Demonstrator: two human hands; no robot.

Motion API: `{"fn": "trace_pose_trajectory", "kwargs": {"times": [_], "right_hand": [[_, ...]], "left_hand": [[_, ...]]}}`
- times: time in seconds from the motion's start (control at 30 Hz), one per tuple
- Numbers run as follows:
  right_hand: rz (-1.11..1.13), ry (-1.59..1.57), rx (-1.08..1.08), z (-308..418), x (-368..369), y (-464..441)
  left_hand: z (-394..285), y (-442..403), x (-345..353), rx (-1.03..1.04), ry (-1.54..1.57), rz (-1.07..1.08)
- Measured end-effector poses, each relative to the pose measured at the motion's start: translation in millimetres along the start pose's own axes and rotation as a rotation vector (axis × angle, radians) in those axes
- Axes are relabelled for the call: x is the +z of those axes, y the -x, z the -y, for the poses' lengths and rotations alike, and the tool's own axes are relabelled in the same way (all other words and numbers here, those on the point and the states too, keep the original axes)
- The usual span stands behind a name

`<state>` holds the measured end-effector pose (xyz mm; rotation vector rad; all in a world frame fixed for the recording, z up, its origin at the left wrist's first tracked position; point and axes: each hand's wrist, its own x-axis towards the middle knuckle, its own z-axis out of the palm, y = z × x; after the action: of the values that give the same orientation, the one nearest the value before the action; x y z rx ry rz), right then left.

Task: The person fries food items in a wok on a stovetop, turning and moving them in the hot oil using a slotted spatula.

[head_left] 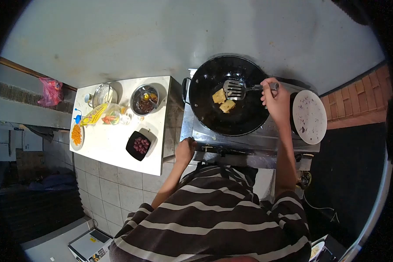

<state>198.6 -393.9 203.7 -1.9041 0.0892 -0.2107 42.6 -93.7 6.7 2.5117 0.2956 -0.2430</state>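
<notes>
My right hand [275, 97] is closed round the handle of a slotted metal spatula [236, 90], whose blade lies inside a large black wok [205, 118]. Yellowish fried pieces [227, 106] sit in the wok beside and partly under the blade. The wok rests on a metal stove [199, 133]. My left hand [185, 149] is at the stove's front left edge with its fingers curled in; whatever they hold, if anything, is hidden.
A white table [109, 150] on the left bears a metal bowl [144, 99], a black dish of dark red pieces [139, 146], a plate of orange shreds [77, 136] and a yellow packet [94, 114]. A white oval plate [310, 117] stands right of the wok.
</notes>
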Motion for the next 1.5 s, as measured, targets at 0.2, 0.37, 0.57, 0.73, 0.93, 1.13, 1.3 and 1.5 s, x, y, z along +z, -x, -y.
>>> {"fn": "trace_pose_trajectory", "kwargs": {"times": [0.2,0.37,0.57,0.73,0.93,1.13,1.3,1.5], "right_hand": [[0.022,0.006,-0.075,2,2,7],[0.053,-0.019,-0.076,9,5,15],[0.047,-0.030,-0.090,9,9,18],[-0.003,0.099,-0.149,8,7,16],[0.030,0.171,-0.201,7,14,9],[0.105,0.235,-0.346,-3,21,6],[0.111,0.128,-0.164,-31,18,-1],[0.166,-0.117,-0.068,-48,14,-7]], "left_hand": [[1,-1,1,0.026,0.037,-0.026],[1,-1,1,0.026,0.005,0.009],[10,-3,8,0.049,0.015,-0.003],[3,0,3,0.020,-0.018,-0.002],[-3,1,-2,-0.019,-0.012,0.011],[-7,1,-5,-0.033,0.017,0.008],[-9,4,-7,-0.037,0.018,0.000],[-6,2,-4,-0.038,0.049,0.006]]}}
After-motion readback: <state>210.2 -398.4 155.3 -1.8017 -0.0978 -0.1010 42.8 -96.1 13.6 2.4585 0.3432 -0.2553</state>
